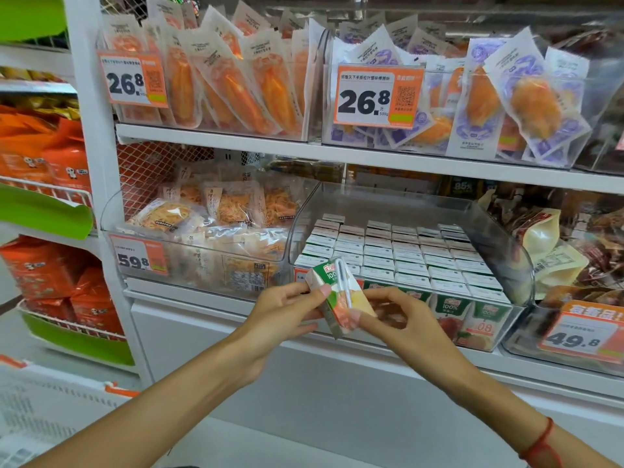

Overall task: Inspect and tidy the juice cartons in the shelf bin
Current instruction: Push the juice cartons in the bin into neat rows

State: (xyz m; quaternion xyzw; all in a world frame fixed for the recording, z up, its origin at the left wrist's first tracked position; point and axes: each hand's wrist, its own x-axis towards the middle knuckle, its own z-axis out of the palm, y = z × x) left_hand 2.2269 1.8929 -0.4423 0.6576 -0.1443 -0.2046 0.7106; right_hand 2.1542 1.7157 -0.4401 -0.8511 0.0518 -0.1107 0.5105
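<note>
Juice carton (337, 295) sits at centre frame, just in front of the clear bin (520, 265), tilted, with its straw side facing me. My left hand (283, 309) pinches its upper left corner; my right hand (395, 315) pinches the lower right edge, other fingers loosely curled. So each grip is closed on the carton. I judge it light and fairly stiff, though the glued straw (344, 282) could peel off, so I'd hold the flat side panels. Behind, the other cartons (405, 258) stand in tight rows filling the bin. Farther up, snack packets (236, 79) crowd the upper shelf.
</note>
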